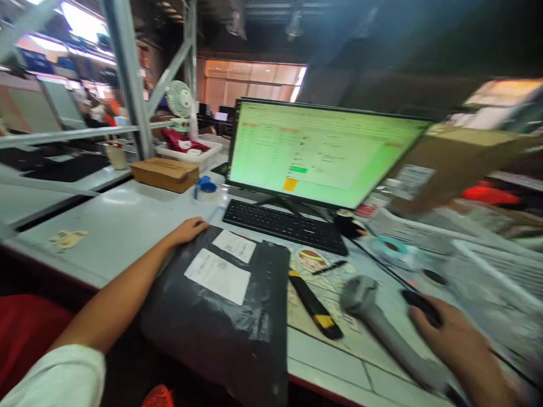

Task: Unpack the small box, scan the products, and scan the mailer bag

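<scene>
Black poly mailer (224, 333): at the near edge of the white tabletop (110, 226), left of the utility knife, its lower part reaching past the edge toward the person; two white labels (218, 275) sit on its upper face (their print is too blurred to read).
Left hand (186, 230): at the mailer's upper left corner, fingers close together and bent over the edge; whether it pinches the plastic or only rests there, I cannot tell.
Right hand (456, 333): curved closely over a black computer mouse (423, 308), which it has hold of; the hand is partly blurred.
Barcode scanner (386, 328): grey, lying just left of the right hand, head pointing away from the person.
Utility knife (316, 305): black and yellow, lying between mailer and scanner, a dark pen (329, 268) near its far end.
Keyboard (284, 225): black, beyond the mailer, in front of the monitor (322, 152), whose screen is lit.
Cardboard box (164, 173): flat and brown, beyond the left hand, near a blue-topped object (207, 185).
Large carton (458, 155): right of the monitor, with a white label on its side.
</scene>
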Tool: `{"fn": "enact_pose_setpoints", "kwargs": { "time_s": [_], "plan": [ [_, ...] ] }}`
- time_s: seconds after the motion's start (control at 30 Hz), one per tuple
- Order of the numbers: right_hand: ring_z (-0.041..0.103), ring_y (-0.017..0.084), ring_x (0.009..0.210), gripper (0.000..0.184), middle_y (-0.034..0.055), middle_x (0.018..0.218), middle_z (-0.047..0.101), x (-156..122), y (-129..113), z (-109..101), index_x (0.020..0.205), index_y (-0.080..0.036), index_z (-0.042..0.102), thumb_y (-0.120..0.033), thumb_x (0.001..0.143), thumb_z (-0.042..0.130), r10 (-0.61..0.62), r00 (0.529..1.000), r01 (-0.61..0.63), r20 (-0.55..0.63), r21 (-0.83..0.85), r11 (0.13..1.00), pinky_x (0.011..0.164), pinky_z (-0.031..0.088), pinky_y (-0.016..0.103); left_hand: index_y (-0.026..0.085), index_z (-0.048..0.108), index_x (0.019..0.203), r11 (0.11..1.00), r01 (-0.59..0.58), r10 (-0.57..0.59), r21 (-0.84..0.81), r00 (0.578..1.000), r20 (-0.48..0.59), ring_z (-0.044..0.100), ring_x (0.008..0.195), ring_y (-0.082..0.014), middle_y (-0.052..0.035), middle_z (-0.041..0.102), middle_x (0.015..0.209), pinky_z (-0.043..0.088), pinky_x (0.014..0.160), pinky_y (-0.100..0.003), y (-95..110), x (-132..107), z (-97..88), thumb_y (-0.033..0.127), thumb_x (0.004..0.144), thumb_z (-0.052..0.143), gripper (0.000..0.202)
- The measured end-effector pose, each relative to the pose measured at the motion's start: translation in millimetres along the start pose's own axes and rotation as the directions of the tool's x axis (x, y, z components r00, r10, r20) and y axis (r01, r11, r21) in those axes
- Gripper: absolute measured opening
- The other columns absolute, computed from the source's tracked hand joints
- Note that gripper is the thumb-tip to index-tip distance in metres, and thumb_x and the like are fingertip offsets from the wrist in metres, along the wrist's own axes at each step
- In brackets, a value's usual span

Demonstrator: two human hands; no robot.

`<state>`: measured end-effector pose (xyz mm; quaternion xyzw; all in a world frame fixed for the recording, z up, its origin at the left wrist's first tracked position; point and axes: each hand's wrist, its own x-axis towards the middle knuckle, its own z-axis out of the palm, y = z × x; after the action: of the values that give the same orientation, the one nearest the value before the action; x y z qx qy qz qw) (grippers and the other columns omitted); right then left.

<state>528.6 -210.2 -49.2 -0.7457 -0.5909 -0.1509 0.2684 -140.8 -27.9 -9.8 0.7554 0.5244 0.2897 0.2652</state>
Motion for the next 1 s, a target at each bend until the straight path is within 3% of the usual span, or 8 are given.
{"fn": "enact_pose_setpoints", "kwargs": {
  "time_s": [0.1,0.3,1.0],
  "plan": [
    [0.065,0.036,0.116,0.054,0.0194,0.120,0.069,-7,3,-10,0.121,-0.020,0.066,-0.055,0.086,0.046,0.039,0.997,-0.039,0.062,-0.010,0.999,0.102,0.053,0.052,0.022,0.066,0.084,1.000,-0.015,0.015,-0.013,1.000,-0.006,0.064,0.091,-0.0276,-0.0055,0.071,0.091,0.049,0.091,-0.038,-9,4,1.1,0.073,0.083,0.045,0.056],
    [0.063,0.031,0.120,0.057,0.0153,0.129,0.066,-9,1,-3,0.126,-0.018,0.065,-0.056,0.089,0.043,0.018,0.999,-0.016,0.041,-0.048,0.999,0.109,0.049,0.049,0.023,0.063,0.082,0.997,0.042,-0.040,-0.061,0.999,0.027,0.064,0.085,-0.0277,-0.0042,0.070,0.085,0.048,0.082,-0.037,-8,3,1.2,0.077,0.078,0.047,0.057],
    [0.064,0.030,0.119,0.055,0.0136,0.127,0.068,-8,14,2,0.126,-0.019,0.067,-0.054,0.089,0.047,-0.013,1.000,0.013,-0.003,-0.032,0.999,0.107,0.050,0.049,0.024,0.057,0.078,0.995,0.078,-0.076,-0.069,0.996,0.044,0.063,0.082,-0.0272,-0.0041,0.067,0.082,0.046,0.076,-0.037,1,0,-1.3,0.081,0.077,0.045,0.058]
  ]
}}
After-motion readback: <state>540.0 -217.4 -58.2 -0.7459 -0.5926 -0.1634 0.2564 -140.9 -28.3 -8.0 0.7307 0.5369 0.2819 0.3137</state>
